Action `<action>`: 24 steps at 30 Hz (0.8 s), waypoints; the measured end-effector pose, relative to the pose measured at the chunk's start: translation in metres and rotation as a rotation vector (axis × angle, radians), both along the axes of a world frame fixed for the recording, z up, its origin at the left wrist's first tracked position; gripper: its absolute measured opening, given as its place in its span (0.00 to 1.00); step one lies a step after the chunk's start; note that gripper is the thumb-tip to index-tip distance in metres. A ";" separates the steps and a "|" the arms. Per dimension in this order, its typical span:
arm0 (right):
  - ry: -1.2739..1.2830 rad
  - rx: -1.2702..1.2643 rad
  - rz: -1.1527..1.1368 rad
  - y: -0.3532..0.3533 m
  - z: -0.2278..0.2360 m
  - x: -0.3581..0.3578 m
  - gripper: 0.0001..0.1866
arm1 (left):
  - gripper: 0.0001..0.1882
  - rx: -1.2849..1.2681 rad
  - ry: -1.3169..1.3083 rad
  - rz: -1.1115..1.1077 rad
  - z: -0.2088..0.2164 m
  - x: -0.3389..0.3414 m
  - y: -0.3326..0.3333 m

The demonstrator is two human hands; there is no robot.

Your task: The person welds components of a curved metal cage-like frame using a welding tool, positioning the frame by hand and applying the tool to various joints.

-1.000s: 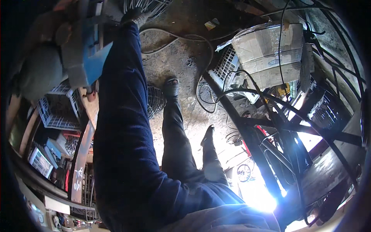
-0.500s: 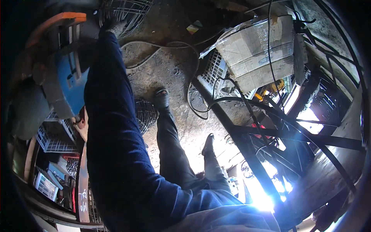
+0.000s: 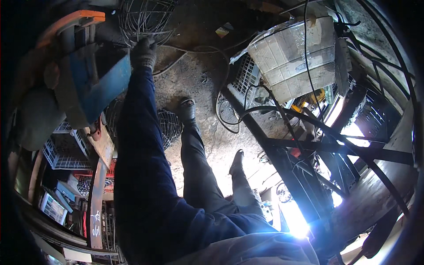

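Observation:
My left arm, in a dark blue sleeve, stretches up the left-middle of the view. A light work glove covers my left hand (image 3: 144,54), whose fingers are curled at the near rim of a wire basket (image 3: 148,17) at the top. The basket is round, made of thin bent wires, and its far side is cut off by the picture's edge. To the left of the hand stands a blue metal machine (image 3: 108,90) with an orange part (image 3: 73,24) above it. My right hand is out of view.
Another wire basket (image 3: 169,128) lies on the floor beside my foot (image 3: 187,108). A hose (image 3: 219,99) loops over the ground. To the right are a cardboard box (image 3: 293,62), a white crate (image 3: 245,77) and a black metal frame (image 3: 282,163). Crates (image 3: 66,154) stand at left.
My left hand has moved right and toward me, and the wire basket has shifted slightly the same way. The machine appears further right as the view moved a little.

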State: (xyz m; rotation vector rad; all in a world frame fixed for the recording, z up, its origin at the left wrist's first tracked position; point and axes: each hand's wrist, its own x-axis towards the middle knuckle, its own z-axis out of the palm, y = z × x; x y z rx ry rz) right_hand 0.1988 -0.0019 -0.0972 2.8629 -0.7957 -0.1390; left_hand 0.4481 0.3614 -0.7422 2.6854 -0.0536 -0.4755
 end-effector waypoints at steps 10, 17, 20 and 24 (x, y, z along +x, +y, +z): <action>-0.018 0.019 0.010 -0.002 0.001 0.000 0.22 | 0.20 0.007 0.025 0.163 0.000 -0.006 -0.062; -0.118 0.077 0.003 0.005 0.025 -0.008 0.22 | 0.10 0.254 0.052 -0.035 0.079 -0.098 -0.010; -0.183 0.121 0.000 0.012 0.045 -0.018 0.22 | 0.07 0.473 -0.182 -0.378 0.121 -0.180 0.033; -0.128 0.170 -0.009 0.010 0.067 -0.029 0.22 | 0.06 -0.017 0.044 0.063 0.223 -0.242 0.027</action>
